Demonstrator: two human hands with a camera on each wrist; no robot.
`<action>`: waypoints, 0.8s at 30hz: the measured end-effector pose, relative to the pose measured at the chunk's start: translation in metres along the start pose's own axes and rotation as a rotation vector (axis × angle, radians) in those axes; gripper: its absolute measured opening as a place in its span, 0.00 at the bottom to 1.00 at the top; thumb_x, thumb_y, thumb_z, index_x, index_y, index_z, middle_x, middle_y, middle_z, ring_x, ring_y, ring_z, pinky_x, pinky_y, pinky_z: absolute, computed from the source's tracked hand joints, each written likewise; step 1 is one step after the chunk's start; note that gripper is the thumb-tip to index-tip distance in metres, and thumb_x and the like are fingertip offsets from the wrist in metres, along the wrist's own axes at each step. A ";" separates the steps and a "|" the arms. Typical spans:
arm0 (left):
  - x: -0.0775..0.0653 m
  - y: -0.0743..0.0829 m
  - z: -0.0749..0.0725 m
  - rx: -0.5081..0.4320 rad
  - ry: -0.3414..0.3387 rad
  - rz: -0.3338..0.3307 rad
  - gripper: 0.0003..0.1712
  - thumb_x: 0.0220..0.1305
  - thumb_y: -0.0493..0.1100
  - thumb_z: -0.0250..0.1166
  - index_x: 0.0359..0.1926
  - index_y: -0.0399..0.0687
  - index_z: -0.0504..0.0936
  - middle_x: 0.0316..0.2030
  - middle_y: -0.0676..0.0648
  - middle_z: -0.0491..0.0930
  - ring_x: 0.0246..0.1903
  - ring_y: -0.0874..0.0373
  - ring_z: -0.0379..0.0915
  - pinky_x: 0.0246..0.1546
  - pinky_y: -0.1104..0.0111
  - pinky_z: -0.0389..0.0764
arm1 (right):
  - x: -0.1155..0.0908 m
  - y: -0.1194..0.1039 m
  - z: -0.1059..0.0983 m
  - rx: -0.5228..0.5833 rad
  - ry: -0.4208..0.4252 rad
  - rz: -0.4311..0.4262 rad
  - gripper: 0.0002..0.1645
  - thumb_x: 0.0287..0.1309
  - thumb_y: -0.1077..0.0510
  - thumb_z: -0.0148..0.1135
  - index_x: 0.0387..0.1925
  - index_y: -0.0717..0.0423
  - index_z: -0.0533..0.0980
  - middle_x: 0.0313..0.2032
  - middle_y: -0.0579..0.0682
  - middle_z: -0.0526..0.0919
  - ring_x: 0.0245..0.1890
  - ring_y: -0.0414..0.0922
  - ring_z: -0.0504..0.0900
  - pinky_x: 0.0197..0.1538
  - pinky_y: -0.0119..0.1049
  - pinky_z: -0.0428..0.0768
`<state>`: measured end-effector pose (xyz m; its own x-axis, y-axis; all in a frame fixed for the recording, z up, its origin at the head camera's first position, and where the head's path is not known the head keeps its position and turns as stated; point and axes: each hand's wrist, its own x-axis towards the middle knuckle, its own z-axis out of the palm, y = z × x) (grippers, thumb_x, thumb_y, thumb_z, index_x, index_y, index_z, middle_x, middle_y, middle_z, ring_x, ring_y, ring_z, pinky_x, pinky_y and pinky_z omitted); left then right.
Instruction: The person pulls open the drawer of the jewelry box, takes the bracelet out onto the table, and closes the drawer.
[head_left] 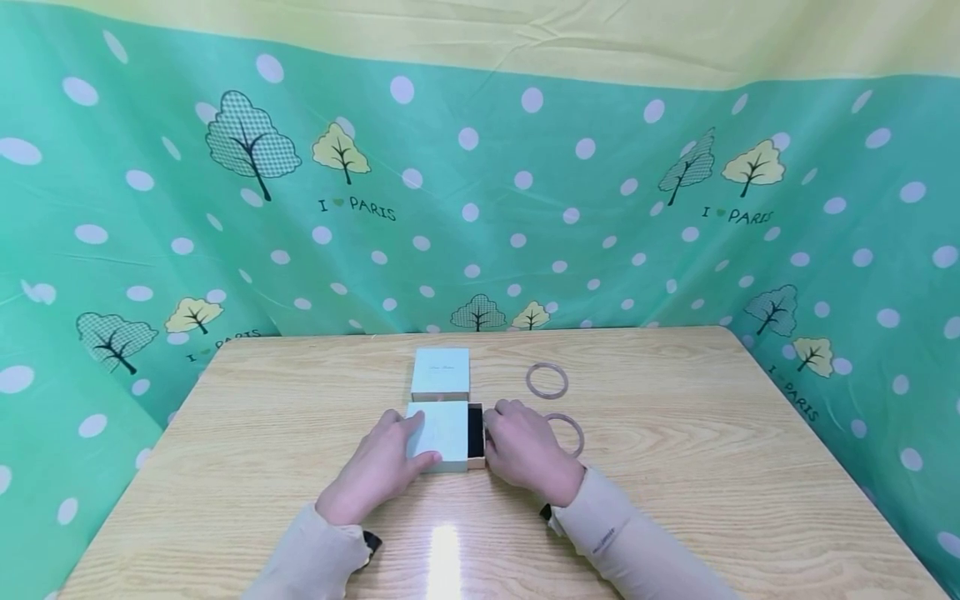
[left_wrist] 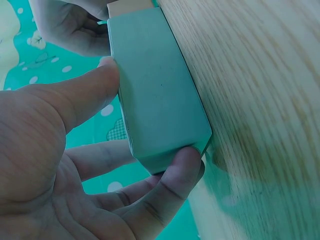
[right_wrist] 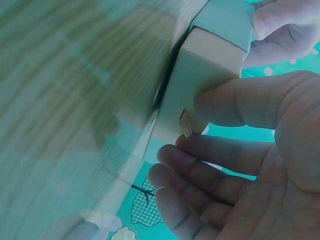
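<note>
On the table a light blue sliding gift box lies with its inner drawer partly out on the right, showing black lining. My left hand grips the outer sleeve, thumb at the near edge and fingers around the left end, as the left wrist view shows. At the drawer's right end is my right hand; its thumb touches the end face and its curled index finger meets a small pull tab. How firmly the tab is held is hard to tell.
Another light blue box, closed, stands just behind. Two pale purple-grey bangles lie at the right: a far bangle and a near bangle, partly hidden by the right hand. A green patterned curtain surrounds the wooden table.
</note>
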<state>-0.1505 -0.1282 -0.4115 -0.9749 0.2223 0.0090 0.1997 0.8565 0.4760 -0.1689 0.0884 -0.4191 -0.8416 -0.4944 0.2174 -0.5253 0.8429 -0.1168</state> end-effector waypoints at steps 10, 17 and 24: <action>0.000 0.000 0.000 -0.006 -0.002 0.001 0.41 0.56 0.54 0.70 0.65 0.36 0.69 0.45 0.37 0.72 0.37 0.53 0.71 0.45 0.56 0.77 | 0.003 -0.003 0.002 -0.001 -0.001 -0.001 0.03 0.51 0.62 0.59 0.28 0.54 0.79 0.25 0.45 0.71 0.25 0.41 0.69 0.26 0.32 0.71; 0.000 0.001 0.000 -0.016 -0.008 -0.003 0.41 0.56 0.54 0.70 0.65 0.36 0.69 0.45 0.38 0.72 0.37 0.54 0.70 0.44 0.57 0.77 | 0.004 -0.006 0.002 0.000 -0.002 0.001 0.03 0.52 0.61 0.59 0.29 0.54 0.79 0.25 0.45 0.72 0.25 0.41 0.69 0.26 0.32 0.71; 0.000 0.001 0.000 -0.013 -0.003 0.000 0.41 0.56 0.53 0.70 0.64 0.35 0.69 0.45 0.38 0.72 0.36 0.54 0.69 0.43 0.59 0.77 | 0.004 -0.007 0.003 -0.002 0.006 -0.006 0.03 0.53 0.61 0.60 0.29 0.55 0.79 0.24 0.45 0.71 0.25 0.41 0.69 0.25 0.32 0.71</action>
<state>-0.1504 -0.1274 -0.4111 -0.9746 0.2237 0.0064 0.1984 0.8506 0.4870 -0.1694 0.0799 -0.4198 -0.8378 -0.4981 0.2237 -0.5299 0.8404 -0.1135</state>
